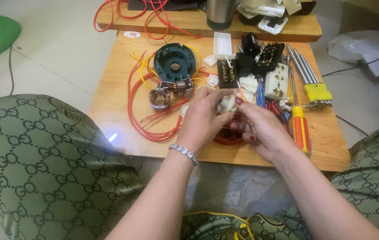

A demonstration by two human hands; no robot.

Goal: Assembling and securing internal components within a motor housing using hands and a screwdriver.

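My left hand (203, 118) grips a small white plastic part (227, 103) over the low wooden table (109, 102). A silver bracelet sits on that wrist. Close beside it, my right hand (263, 129) pinches a thin orange wire (241, 92) that rises from the part, and a slim metal tool shows under its fingers. Beneath both hands lies a dark red coil (226, 135), mostly hidden.
On the table: a dark green round motor housing (175, 61), a small rotor and metal stator ring (160, 98), red and yellow wires (136, 111), black and white sockets (269, 66), a red-and-yellow screwdriver (301, 129), metal rods with a yellow holder (317, 91). My knees in green patterned cloth flank the front edge.
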